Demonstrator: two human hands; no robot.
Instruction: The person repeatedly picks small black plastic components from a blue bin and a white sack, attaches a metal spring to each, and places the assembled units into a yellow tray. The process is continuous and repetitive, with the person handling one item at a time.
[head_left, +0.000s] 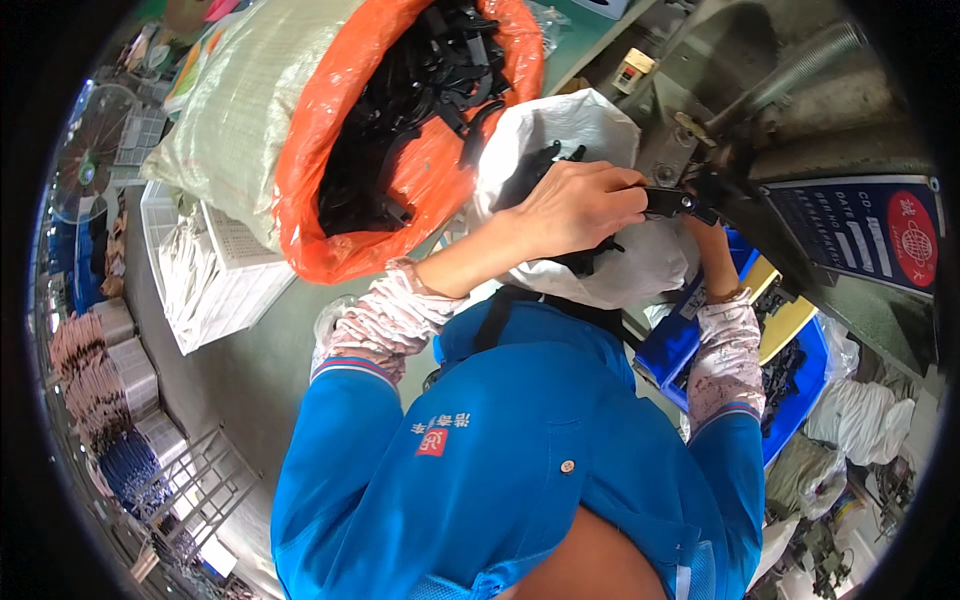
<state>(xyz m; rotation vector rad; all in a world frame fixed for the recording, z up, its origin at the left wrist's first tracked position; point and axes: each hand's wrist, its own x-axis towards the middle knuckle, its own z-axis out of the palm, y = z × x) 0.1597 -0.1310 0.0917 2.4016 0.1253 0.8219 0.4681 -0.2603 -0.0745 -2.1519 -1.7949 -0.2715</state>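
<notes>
My left hand (585, 208) is closed, thumb and fingers pinching a black lever-shaped part (664, 203) at its near end. The part's other end reaches into the dark working area of a machine (690, 130). My right hand (712, 250) is beside that end, mostly hidden behind the part and the machine; its fingers do not show. Under my left hand, a white woven sack (590, 120) holds several black parts (540, 165). Farther left, an orange plastic bag (300, 215) lines a large pale woven sack (250, 110) and holds many similar black levers (430, 85).
A blue plastic bin (815, 365) with a yellow one (785, 325) and small black pieces stands by my right forearm. A blue sign plate (860, 230) is fixed to the machine. A white crate (215, 265) sits on the floor to the left, near a standing fan (88, 165).
</notes>
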